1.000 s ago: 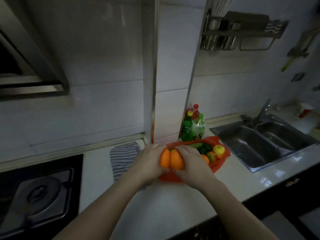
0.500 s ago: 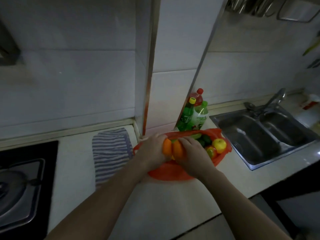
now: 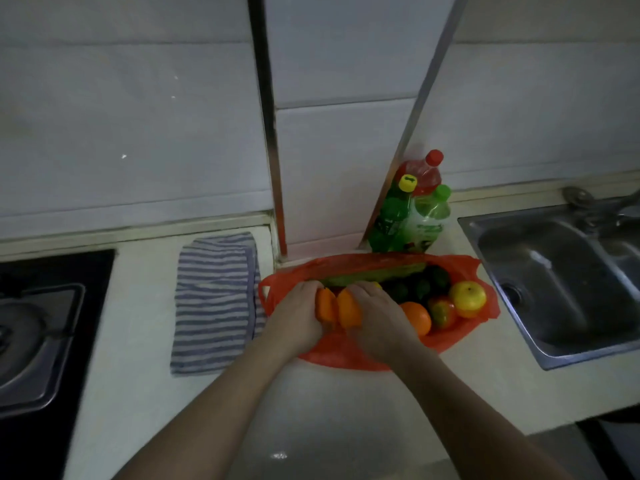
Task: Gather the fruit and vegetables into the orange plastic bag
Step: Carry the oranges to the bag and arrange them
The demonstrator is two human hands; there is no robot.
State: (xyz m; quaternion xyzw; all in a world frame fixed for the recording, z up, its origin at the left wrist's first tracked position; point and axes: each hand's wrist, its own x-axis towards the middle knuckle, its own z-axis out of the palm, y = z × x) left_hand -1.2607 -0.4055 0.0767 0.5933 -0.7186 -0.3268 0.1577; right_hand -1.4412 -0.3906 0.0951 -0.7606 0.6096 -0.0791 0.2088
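The orange plastic bag (image 3: 349, 358) lies open on the pale counter in front of the tiled column. My left hand (image 3: 298, 318) grips one orange fruit (image 3: 325, 306) and my right hand (image 3: 379, 318) grips another orange fruit (image 3: 347, 308); the two fruits touch side by side over the bag's left part. Inside the bag lie a long green vegetable (image 3: 374, 274), dark green avocados (image 3: 420, 285), an orange (image 3: 417, 317), a red tomato (image 3: 441, 311) and a yellow apple (image 3: 467, 297).
Three drink bottles (image 3: 414, 211) stand against the wall behind the bag. A striped cloth (image 3: 214, 303) lies to the left, with a gas hob (image 3: 38, 337) beyond it. A steel sink (image 3: 561, 282) is set into the counter on the right.
The view has tilted down and closer to the counter. Both hands still hold the two orange fruits together and have lowered them slightly toward the bag.
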